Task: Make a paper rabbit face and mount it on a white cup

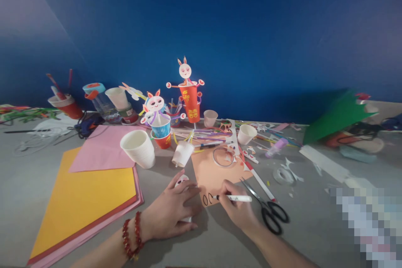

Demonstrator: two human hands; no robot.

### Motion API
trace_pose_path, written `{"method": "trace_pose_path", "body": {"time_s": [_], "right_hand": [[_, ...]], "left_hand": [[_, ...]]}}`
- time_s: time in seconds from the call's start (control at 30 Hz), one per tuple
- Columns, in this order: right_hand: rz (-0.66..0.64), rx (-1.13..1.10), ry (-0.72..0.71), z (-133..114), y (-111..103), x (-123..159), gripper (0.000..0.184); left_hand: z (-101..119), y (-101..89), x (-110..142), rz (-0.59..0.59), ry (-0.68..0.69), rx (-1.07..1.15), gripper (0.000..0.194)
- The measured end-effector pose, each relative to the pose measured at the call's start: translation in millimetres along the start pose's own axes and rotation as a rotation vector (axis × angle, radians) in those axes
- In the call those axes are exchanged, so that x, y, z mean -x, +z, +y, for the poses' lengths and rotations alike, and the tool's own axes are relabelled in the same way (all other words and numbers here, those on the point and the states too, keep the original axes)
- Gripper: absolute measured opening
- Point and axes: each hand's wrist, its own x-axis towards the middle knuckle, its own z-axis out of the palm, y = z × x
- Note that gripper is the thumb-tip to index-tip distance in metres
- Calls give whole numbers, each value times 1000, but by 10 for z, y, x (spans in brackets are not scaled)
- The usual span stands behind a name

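Observation:
My right hand (235,207) grips a white marker (240,198), its black tip at the near edge of an orange paper sheet (205,171). Black curved outlines (205,199) are drawn on that sheet beside the tip. With fingers spread, my left hand (174,207) lies over a white paper cutout with a drawn face (181,181), mostly hidden beneath it. A pair of black-handled scissors (272,213) rests right of my right hand. Past my left hand, a small white paper cup (183,153) lies tipped, near a larger white cup (138,148).
Cup figures with rabbit faces, one on red cups (190,96) and one on a blue cup (161,125), stand behind. Coloured paper (91,201) is stacked left. A red marker (260,181), clear tape (284,176), a purple glue stick (276,148) and paper scraps lie right.

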Motion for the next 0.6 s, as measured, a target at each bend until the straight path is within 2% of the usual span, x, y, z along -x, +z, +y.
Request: {"method": "trace_pose_path", "body": {"time_s": [0.6], "right_hand": [[-13, -71, 5, 22, 9, 26, 23]], "left_hand": [[3, 1, -1, 15, -4, 2, 29]]}}
